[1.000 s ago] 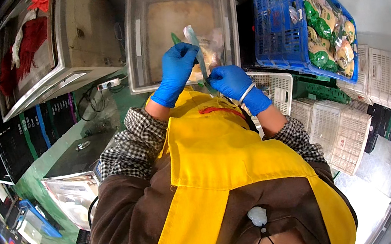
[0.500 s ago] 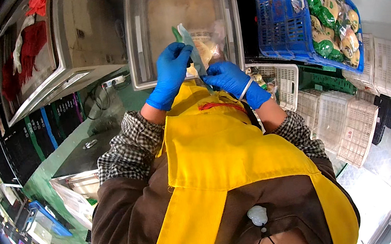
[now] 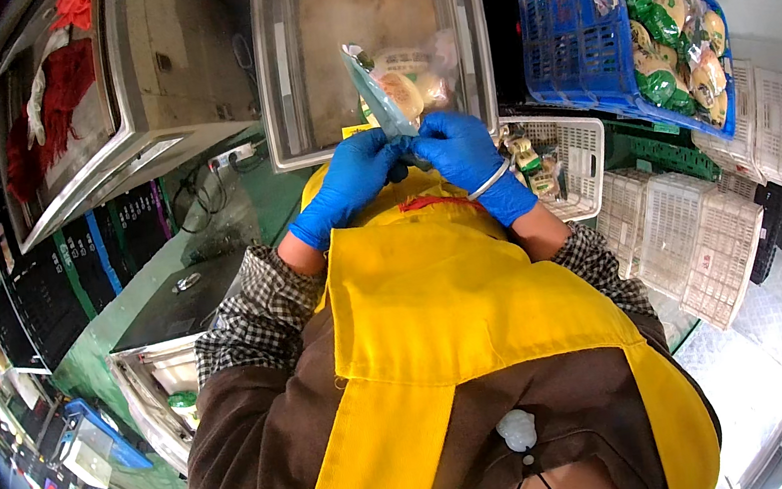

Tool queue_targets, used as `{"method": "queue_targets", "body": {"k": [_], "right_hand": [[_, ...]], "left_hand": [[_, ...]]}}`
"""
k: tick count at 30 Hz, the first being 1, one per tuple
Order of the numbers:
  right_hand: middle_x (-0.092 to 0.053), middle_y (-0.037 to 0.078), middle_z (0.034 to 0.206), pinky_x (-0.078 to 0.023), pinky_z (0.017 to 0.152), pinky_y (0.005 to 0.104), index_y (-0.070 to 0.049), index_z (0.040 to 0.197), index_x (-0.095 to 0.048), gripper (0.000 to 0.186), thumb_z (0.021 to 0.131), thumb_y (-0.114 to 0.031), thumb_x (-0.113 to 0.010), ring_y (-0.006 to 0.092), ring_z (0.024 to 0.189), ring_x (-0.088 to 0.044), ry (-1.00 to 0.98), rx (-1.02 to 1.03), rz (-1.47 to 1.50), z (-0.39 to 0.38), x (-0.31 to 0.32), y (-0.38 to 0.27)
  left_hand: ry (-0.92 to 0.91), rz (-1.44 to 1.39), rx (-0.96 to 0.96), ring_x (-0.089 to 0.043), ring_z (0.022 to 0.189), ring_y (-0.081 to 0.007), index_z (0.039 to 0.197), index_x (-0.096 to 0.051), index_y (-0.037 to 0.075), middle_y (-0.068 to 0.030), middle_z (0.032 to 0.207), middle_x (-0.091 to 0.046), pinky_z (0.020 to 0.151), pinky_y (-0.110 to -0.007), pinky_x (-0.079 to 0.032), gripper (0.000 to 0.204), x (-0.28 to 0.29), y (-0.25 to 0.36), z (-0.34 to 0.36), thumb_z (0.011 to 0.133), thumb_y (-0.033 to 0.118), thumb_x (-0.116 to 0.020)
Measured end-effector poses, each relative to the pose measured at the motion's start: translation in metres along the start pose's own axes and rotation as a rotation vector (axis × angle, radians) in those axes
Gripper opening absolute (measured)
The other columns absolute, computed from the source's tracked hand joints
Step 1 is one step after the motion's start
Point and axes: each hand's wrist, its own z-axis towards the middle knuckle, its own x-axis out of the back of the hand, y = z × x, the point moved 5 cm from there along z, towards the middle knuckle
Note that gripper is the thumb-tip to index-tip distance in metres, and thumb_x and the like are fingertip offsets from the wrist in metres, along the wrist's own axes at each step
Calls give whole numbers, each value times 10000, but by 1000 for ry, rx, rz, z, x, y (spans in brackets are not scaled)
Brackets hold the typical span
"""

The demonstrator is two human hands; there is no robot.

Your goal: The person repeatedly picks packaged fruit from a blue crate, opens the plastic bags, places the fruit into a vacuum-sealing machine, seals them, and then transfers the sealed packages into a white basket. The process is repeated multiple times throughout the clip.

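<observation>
My left hand (image 3: 358, 181) and my right hand (image 3: 457, 156), both in blue gloves, meet just below the front edge of a clear-lidded machine (image 3: 275, 80), their fingers closed on the lower end of a long, pale blue-green bag (image 3: 377, 95) that points up and away from me. Its dark green and white upper tip shows over the machine. Behind the bag, packaged round buns or pastries (image 3: 420, 88) lie at the machine, partly hidden; whether under or on the lid I cannot tell.
A blue crate (image 3: 562, 37) of green bagged food stands at right, above white crates (image 3: 674, 243) and a white basket (image 3: 583, 165) holding packages. At left are a steel machine (image 3: 174, 75) with red and white cloths, black crates (image 3: 46, 306) and cables.
My left hand has moved down from high on the bag to beside my right hand, which has risen slightly. The bag's upper end now leans further left.
</observation>
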Motion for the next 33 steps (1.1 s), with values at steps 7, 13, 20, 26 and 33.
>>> {"method": "queue_targets", "body": {"k": [7, 13, 20, 26, 33], "right_hand": [[-580, 148, 673, -446, 577, 364, -46, 694, -619, 174, 714, -219, -626, 298, 618, -572, 48, 54, -7, 2, -1, 3], [-587, 151, 675, -444, 569, 361, -46, 727, -625, 210, 758, -253, -624, 295, 607, -576, -71, 68, -32, 1, 6, -4], [-609, 159, 714, -459, 593, 339, -43, 792, -634, 236, 770, -278, -627, 268, 636, -604, -133, -90, -25, 7, 8, -5], [-611, 160, 715, -461, 597, 335, -48, 801, -642, 215, 769, -259, -619, 262, 651, -608, -140, 13, 53, 18, -6, 4], [-604, 151, 704, -460, 595, 375, -56, 708, -638, 146, 716, -198, -602, 306, 643, -583, 32, 148, -117, 14, 0, -10]], "left_hand": [[35, 26, -14, -547, 598, -126, 845, -607, -37, -83, 685, -598, 577, -259, -448, 225, 5, -9, 2, 876, 163, -509], [-58, 140, -51, -526, 617, -102, 924, -591, -29, -50, 730, -595, 585, -238, -440, 186, 4, -3, 3, 873, 125, -499], [-114, 34, -81, -572, 661, -141, 928, -595, -32, -81, 744, -610, 628, -256, -462, 188, -1, -8, -2, 846, 107, -498], [11, -22, 38, -559, 648, -115, 935, -597, -19, -65, 739, -609, 606, -234, -447, 195, 3, 1, -6, 855, 138, -513], [208, -51, -98, -522, 605, -91, 869, -595, -27, -51, 701, -593, 555, -215, -416, 165, 10, -3, 0, 848, 127, -539]]}}
